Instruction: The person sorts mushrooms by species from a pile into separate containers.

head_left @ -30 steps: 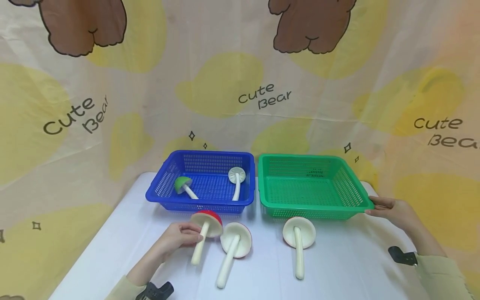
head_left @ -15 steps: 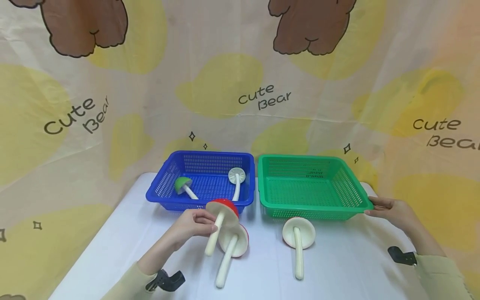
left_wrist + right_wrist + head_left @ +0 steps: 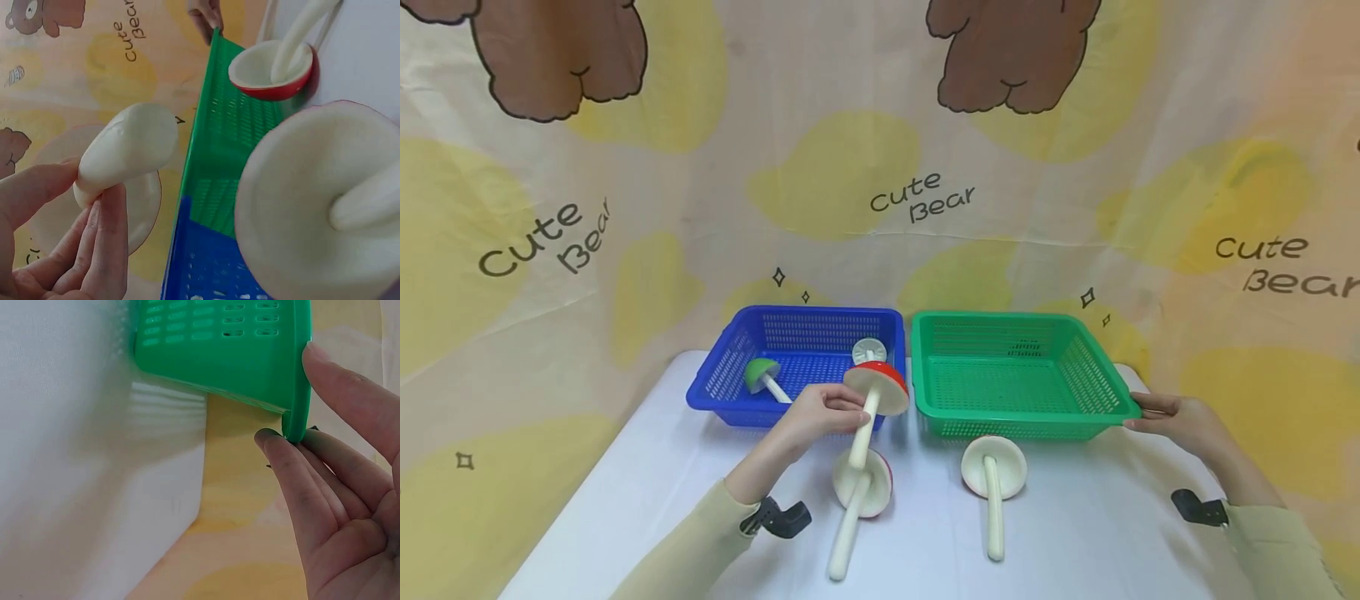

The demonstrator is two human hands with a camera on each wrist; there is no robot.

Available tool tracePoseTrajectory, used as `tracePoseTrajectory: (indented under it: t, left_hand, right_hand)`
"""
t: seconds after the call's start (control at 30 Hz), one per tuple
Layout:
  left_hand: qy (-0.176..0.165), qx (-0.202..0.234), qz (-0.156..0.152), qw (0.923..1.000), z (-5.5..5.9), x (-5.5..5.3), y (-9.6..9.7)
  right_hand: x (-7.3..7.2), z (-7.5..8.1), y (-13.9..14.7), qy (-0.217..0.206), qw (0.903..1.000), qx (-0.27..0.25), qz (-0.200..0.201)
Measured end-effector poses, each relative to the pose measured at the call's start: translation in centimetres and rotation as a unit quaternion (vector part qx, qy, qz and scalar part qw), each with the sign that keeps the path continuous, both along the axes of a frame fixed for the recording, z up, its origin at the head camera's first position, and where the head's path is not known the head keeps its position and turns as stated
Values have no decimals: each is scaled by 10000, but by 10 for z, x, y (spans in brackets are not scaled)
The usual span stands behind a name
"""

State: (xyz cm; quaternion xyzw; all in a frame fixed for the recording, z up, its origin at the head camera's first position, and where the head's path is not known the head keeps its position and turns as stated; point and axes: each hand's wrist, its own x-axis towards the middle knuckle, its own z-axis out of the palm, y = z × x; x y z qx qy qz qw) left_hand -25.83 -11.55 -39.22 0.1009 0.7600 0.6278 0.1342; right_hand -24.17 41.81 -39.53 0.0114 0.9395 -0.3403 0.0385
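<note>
My left hand [image 3: 826, 414] pinches a red-capped toy mushroom [image 3: 880, 387] by its pale stem, raised at the front right corner of the blue basket [image 3: 737, 408]. In the left wrist view, thumb and fingertips close on the stem [image 3: 134, 140]. My right hand [image 3: 1180, 425] grips the right rim of the green basket [image 3: 1030, 421], thumb on one side and fingers under the lip [image 3: 300, 394]. Below the held mushroom, a second red-rimmed mushroom [image 3: 846, 533] lies cap-away on the table, partly covered by it in the head view. Another such mushroom [image 3: 994, 500] lies before the green basket.
Inside the blue basket are a green-capped mushroom [image 3: 763, 375] and a white one [image 3: 869, 350], the latter partly hidden. Both baskets stand side by side at the back of the white table [image 3: 1075, 533]. A printed cloth [image 3: 820, 175] hangs close behind them.
My left hand has lifted the red-capped mushroom from the table and carried it right and away, to the blue basket's front corner. My right hand has stayed on the green rim.
</note>
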Motion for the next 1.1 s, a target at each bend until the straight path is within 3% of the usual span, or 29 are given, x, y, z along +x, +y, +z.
tracePoseTrajectory:
  t: [0.23,0.87,1.1]
  left_hand:
    - [-124,307,103,9994,12,-21,31]
    - [4,1174,316,9926,47,-72,100]
    - [-352,1395,542,9881,50,-94,124]
  right_hand:
    - [0,1,0,-84,9999,-122,20]
    - [-1,2,-1,-79,9996,-287,10]
    - [0,2,0,-89,9994,-329,-5]
